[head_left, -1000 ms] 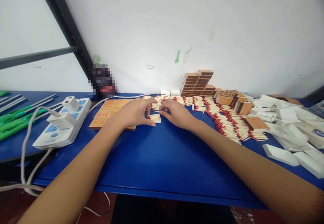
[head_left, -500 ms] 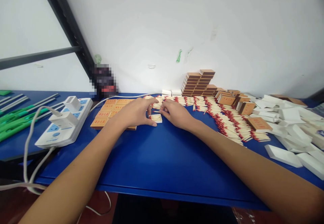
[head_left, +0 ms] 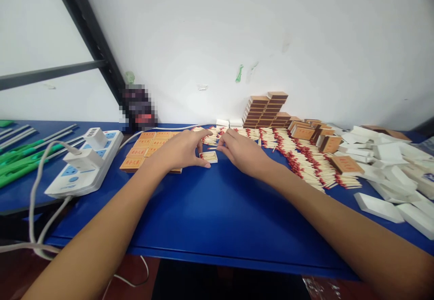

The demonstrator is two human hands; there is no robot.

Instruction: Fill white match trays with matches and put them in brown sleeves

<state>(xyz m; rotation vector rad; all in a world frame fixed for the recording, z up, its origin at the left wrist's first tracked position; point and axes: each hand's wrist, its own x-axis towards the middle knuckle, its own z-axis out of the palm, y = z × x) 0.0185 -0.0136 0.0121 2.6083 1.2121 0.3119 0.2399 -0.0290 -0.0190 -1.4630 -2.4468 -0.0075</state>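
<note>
A small white matchbox tray (head_left: 210, 157) with red-tipped matches in it lies on the blue table. My left hand (head_left: 185, 150) curves around its left end, thumb at the front edge and fingers behind, steadying it. Just behind and right of the tray, my right hand (head_left: 239, 150) is closed in a pinch. A single match (head_left: 213, 148) sticks out leftward from its fingertips, head pointing left. Loose matches (head_left: 251, 134) spread in a band beyond both hands and round to the right.
Filled rows of orange matchboxes (head_left: 139, 152) lie beside my left wrist. More matchboxes (head_left: 261, 111) are stacked against the wall. White empty trays (head_left: 379, 207) are heaped at the right. A power strip (head_left: 101, 166) with cables and green-handled tools (head_left: 30, 157) occupy the left.
My right hand has shifted slightly to the right, and the match at its fingertips shows more clearly. The left hand stays around the tray.
</note>
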